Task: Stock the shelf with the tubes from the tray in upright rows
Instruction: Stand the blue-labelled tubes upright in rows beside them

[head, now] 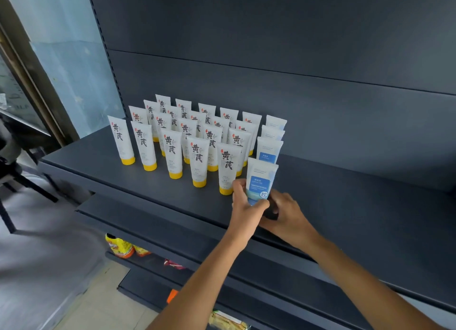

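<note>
Several white tubes with yellow caps (pixel 172 152) stand upright in rows on the dark shelf (pixel 98 166). To their right runs a row of white tubes with blue labels (pixel 269 149). At the front of that row stands one more blue-label tube (pixel 261 179), upright near the shelf's front edge. My left hand (pixel 244 206) grips its lower part, thumb across the label. My right hand (pixel 286 213) holds its dark cap from the right. No tray is in view.
The shelf stretches bare to the right of the tubes (pixel 357 206), with a dark back panel behind. Lower shelves hold yellow snack packets (pixel 121 248). A black chair frame (pixel 22 181) stands on the floor at the left.
</note>
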